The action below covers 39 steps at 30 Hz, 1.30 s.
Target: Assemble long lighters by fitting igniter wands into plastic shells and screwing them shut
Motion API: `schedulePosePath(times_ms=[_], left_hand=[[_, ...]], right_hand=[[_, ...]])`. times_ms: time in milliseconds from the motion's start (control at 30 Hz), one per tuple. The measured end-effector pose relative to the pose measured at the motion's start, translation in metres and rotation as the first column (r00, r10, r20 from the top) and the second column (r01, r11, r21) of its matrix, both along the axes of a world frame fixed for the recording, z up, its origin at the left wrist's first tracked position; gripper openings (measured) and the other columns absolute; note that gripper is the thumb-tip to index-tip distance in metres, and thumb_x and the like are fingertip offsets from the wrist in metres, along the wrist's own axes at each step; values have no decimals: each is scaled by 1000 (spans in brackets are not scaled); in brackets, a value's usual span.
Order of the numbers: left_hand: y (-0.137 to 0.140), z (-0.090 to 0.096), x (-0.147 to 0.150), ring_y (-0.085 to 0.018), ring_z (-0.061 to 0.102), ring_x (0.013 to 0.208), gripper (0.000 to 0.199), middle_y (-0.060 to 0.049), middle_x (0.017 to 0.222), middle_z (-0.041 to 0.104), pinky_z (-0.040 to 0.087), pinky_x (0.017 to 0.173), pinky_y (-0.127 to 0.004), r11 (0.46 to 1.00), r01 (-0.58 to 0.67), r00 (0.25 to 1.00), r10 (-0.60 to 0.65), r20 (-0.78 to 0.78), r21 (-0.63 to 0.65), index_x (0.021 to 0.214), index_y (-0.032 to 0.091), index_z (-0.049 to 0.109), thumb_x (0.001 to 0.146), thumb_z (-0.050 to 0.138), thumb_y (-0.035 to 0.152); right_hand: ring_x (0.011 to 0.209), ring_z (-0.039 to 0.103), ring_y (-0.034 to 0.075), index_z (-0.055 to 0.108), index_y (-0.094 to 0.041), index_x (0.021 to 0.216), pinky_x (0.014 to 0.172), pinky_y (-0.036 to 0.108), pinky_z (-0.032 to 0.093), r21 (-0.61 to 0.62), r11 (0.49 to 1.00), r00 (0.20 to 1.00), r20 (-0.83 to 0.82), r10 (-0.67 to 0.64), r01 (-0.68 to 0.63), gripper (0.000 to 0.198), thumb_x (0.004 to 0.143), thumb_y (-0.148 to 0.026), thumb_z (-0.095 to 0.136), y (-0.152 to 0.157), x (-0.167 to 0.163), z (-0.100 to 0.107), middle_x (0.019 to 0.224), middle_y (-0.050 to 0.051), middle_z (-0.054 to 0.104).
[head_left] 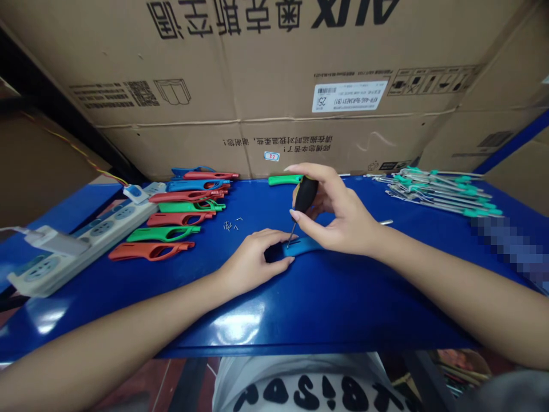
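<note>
My right hand point(345, 214) is closed around the black grip of a screwdriver point(306, 195), its thin shaft pointing down. The tip meets the near end of a blue lighter casing point(306, 246) lying flat on the table, by a small hole. My left hand point(249, 254) pinches the left end of this casing between thumb and fingers. Part of the casing is hidden under my right hand, and a metal rod end point(386, 222) shows beyond it. Several tiny screws point(231, 225) lie loose to the left. Behind my right hand is a green lighter casing point(283, 179), partly covered.
A row of red, blue and green lighter casings point(165, 233) lies on the left, beside a white power strip point(100, 232) with plugs. Metal rods with teal parts point(441, 191) are piled at the right. A large cardboard box point(180, 137) stands behind the blue table point(343, 309).
</note>
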<state>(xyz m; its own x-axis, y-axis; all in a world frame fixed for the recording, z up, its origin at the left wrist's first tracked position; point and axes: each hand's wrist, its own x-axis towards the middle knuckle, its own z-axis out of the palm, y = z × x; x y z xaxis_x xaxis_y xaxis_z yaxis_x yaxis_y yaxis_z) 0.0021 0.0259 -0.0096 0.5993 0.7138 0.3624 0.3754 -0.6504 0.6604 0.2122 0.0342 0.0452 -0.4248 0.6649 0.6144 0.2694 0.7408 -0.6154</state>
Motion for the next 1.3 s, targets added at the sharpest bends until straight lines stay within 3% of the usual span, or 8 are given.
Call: schedulePosePath(times_ms=[333,467,667,867,1000,1167,1233,1300], left_hand=[[0,-1,0,-22,71,102,28,-6,111,76,54,96,-38,1000,5,1000,-5,5,6,111,19,70,83,74,19],[0,0,0,-23,71,100,27,-6,109,76,55,95,-39,1000,20,1000,-20,2,0,110,20,70,83,73,18],[0,0,1,-22,71,100,22,-5,106,77,54,94,-37,999,21,1000,-21,10,-37,104,20,70,83,73,19],[0,-1,1,-19,71,93,17,-2,98,76,54,91,-33,999,4,1000,-4,17,-40,95,19,66,81,75,17],[1,-4,1,-20,72,92,16,-2,99,76,55,89,-33,1000,-4,1000,5,19,-24,95,20,68,82,76,19],[1,-7,0,-22,72,91,17,-4,99,76,56,84,-34,1000,-11,1000,11,-23,9,101,21,73,84,75,23],[1,-7,0,-22,72,90,17,-5,99,76,56,83,-35,1000,-7,1000,7,-18,0,101,21,74,84,75,24],[0,-6,0,-22,72,93,18,-5,101,77,56,87,-35,1000,17,1000,-17,12,-20,102,20,73,84,75,23]], right_hand=[[84,66,18,41,-30,144,72,34,59,6,1000,1000,13,23,-23,60,89,-25,64,0,0,-2,124,7,61],[90,65,20,35,-29,148,73,33,58,64,996,993,103,49,-56,61,91,-23,60,1,2,0,127,9,60],[91,65,19,26,-26,152,73,32,57,52,996,965,259,52,-68,63,95,-21,53,-1,3,12,127,11,59],[90,67,23,30,-27,151,69,33,55,200,976,905,394,-158,84,62,94,-24,56,-6,-1,17,129,11,63],[92,68,24,34,-26,150,68,32,55,300,948,867,440,-234,104,59,96,-29,55,-11,-3,18,135,11,61],[79,68,22,47,-24,143,64,29,50,457,887,839,456,-298,66,52,98,-51,52,-14,-5,16,106,8,72],[76,67,20,49,-24,140,62,28,49,466,882,851,436,-292,64,52,99,-55,49,-14,-6,15,101,7,73],[83,68,21,44,-21,144,66,29,50,399,913,885,391,-253,85,48,102,-44,45,-14,-7,16,113,10,71]])
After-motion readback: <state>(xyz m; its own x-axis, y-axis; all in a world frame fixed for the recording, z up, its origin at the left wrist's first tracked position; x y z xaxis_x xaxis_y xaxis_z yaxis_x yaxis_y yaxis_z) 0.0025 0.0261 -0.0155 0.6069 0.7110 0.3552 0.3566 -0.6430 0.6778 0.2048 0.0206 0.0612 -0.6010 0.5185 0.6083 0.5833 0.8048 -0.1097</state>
